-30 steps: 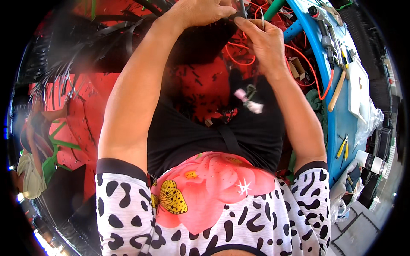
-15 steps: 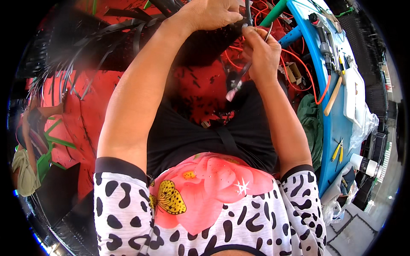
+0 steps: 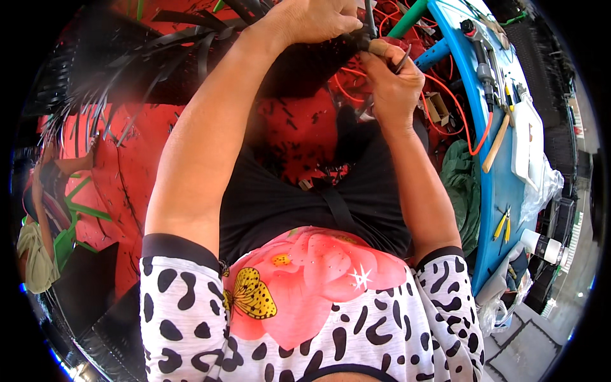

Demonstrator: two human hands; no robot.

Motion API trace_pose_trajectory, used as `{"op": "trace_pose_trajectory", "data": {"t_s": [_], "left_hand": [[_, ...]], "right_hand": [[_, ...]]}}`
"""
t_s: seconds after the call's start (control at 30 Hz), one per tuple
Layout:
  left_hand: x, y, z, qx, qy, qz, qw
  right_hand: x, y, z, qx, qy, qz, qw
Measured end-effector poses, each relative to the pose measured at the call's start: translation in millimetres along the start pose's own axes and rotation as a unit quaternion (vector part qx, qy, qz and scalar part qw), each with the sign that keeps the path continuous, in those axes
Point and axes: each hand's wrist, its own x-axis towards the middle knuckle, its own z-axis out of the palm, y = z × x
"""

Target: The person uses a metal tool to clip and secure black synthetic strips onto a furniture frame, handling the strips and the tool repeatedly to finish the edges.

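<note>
Gone is the strip dangling under the right hand [image 3: 397, 84], now curled around a metal tool [image 3: 403, 60] beside the dark panel [image 3: 305, 69], where the left hand [image 3: 315, 22] bends, its hold unclear, while littered red floor [image 3: 304, 132] suggests some trimming done, and loose black strips [image 3: 203, 58] more left.

We lose part of the left hand [image 3: 318, 20] past the top edge, and cannot tell what its curled fingers hold. The right hand [image 3: 396, 79] hides most of a slim metal tool [image 3: 404, 58], so we cannot tell its kind. The black strips [image 3: 168, 57] blur for us, as does another person [image 3: 48, 200] near the rim. Dark scraps [image 3: 288, 120] are too small for us to identify.
</note>
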Motion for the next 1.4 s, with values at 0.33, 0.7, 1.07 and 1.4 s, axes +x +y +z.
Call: {"op": "trace_pose_trajectory", "data": {"t_s": [0.33, 0.7, 1.07, 1.4], "left_hand": [[-1.5, 3.5, -2.0, 0.000, 0.000, 0.003, 1.000], [-5.0, 3.8, 0.7, -0.010, -0.012, -0.035, 0.999], [-12.2, 18.6, -0.2, 0.059, -0.041, 0.018, 0.997], [-21.1, 24.5, 10.1, 0.190, -0.021, -0.005, 0.981]], "right_hand": [[8.4, -25.2, -0.9, 0.092, -0.056, 0.131, 0.986], [11.6, -34.2, 9.0, 0.033, -0.002, 0.173, 0.984], [58.8, -21.6, -25.5, -0.099, -0.142, -0.039, 0.984], [74.9, -21.0, -24.7, -0.003, -0.149, 0.056, 0.987]]}}
